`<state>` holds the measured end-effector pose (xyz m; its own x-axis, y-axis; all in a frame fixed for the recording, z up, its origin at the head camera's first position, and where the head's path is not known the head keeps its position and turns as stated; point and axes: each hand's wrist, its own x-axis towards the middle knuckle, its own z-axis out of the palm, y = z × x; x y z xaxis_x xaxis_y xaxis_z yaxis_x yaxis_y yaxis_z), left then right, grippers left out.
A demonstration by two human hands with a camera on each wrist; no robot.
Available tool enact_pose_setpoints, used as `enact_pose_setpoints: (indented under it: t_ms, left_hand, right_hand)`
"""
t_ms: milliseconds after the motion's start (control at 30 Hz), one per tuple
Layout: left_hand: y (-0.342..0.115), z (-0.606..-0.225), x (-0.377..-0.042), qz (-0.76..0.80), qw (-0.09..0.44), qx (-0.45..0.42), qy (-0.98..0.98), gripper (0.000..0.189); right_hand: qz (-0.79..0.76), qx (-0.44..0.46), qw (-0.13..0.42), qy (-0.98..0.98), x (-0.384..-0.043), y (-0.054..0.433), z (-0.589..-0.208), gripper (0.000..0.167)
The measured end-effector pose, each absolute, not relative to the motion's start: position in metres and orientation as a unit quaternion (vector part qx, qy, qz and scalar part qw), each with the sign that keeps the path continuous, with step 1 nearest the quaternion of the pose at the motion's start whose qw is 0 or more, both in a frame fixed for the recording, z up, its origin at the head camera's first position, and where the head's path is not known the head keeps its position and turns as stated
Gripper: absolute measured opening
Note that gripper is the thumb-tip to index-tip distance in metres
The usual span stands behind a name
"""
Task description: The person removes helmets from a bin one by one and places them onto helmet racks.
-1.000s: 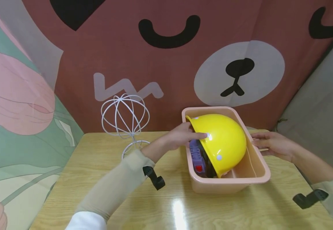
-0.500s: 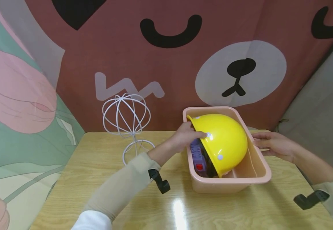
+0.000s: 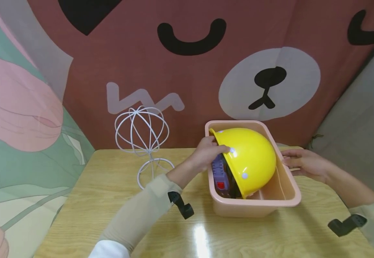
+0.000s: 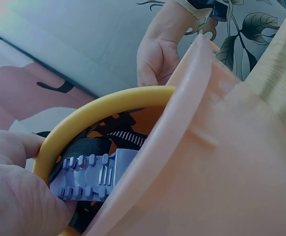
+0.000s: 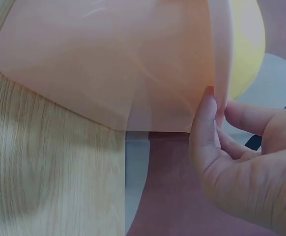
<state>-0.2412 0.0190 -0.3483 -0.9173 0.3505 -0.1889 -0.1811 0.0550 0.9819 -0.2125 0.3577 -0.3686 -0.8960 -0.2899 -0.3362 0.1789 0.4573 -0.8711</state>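
My left hand (image 3: 204, 154) grips the brim of a yellow hard hat (image 3: 254, 157), thumb on the outer shell and the other fingers out of sight behind the brim. The hat lies on its side inside a peach plastic bin (image 3: 256, 203), its dome toward the right. Inside the hat, the left wrist view shows a purple ratchet strap piece (image 4: 86, 177) and black straps; a red button (image 3: 220, 185) is visible from above. At the bin's right side, my right hand (image 3: 307, 165) pinches the rim (image 5: 221, 54) between thumb and fingers.
A white wire stand (image 3: 149, 150) with a round cage top stands left of the bin, its base partly behind my left forearm. The wooden table (image 3: 174, 233) ends at a cloth backdrop (image 3: 193, 79) printed with a bear face.
My left forearm has shifted slightly right while the hand keeps its hold on the brim. The bin and hard hat have moved a little to the left.
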Motion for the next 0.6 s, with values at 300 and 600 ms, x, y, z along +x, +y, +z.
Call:
enact_pose_setpoints:
  t_ms: [300, 600]
  left_hand:
    - [0.019, -0.345, -0.239, 0.693, 0.181, 0.071, 0.694, 0.036]
    - [0.014, -0.338, -0.240, 0.720, 0.175, 0.086, 0.665, 0.034]
  right_hand:
    - [-0.524, -0.038, 0.227, 0.820, -0.213, 0.357, -0.368, 0.061]
    - [-0.524, -0.032, 0.227, 0.820, -0.213, 0.356, -0.367, 0.063]
